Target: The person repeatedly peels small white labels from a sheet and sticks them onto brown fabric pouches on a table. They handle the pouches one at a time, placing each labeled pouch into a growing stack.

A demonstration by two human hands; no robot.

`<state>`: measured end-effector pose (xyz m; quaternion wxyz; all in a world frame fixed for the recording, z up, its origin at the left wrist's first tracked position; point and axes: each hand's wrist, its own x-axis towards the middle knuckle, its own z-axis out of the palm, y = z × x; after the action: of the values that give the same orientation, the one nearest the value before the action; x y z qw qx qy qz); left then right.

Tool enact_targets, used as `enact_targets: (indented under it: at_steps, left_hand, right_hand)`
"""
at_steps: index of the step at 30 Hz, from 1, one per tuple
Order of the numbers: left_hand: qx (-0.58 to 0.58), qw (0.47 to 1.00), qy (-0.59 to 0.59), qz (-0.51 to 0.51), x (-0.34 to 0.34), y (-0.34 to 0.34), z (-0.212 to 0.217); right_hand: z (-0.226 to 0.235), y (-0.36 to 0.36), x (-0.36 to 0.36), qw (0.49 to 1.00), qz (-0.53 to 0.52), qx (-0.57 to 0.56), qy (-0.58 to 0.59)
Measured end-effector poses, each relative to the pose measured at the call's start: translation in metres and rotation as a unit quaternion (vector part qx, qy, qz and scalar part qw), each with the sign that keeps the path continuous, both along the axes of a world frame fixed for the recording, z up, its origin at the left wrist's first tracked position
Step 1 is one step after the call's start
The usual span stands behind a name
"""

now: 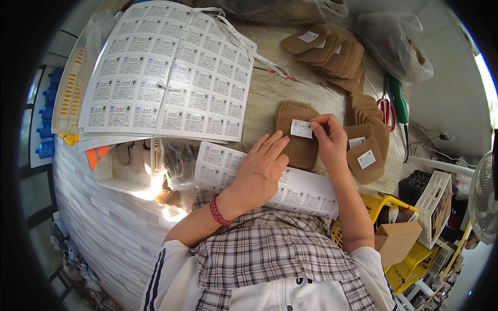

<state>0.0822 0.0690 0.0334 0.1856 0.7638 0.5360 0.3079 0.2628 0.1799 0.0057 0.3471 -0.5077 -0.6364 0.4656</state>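
Note:
A stack of brown, rounded, perforated pads (290,150) lies on the table in front of me. My right hand (332,140) pinches the right edge of a small white printed label (301,129), which sits over the top pad. My left hand (262,168) is open, fingers stretched out, resting at the pad's left edge and over a strip of label sheet (306,198). This strip spans the table's near edge, partly hidden under my left hand and wrist. Right of the pads, more brown pads with labels (372,158) overlap in a row.
A large stack of printed label sheets (207,78) covers the table's left. Labelled pads (321,46) trail along the far right, near red-handled scissors (386,111), a green-handled tool (397,96) and a plastic bag (397,46). Yellow basket (373,205) and fan (485,197) stand right.

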Motion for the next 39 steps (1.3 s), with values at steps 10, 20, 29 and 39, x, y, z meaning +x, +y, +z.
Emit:
enact_targets:
  at_steps: [10, 20, 29, 39]
  left_hand:
    - [0.000, 1.000, 0.004, -0.002, 0.000, 0.000, 0.000]
    - [-0.009, 1.000, 0.019, 0.003, 0.001, 0.001, 0.006]
    - [-0.022, 0.997, 0.081, -0.003, 0.005, 0.000, 0.002]
    - [-0.006, 0.995, 0.095, -0.007, 0.006, 0.001, -0.001]
  right_hand:
    - [0.003, -0.004, -0.003, 0.999, -0.006, 0.028, -0.020]
    - [-0.003, -0.006, -0.003, 0.997, -0.010, 0.061, -0.045]
    - [-0.007, -0.011, -0.007, 0.955, 0.005, 0.259, -0.145]
    - [-0.009, -0.015, -0.008, 0.946, -0.047, 0.249, -0.202]
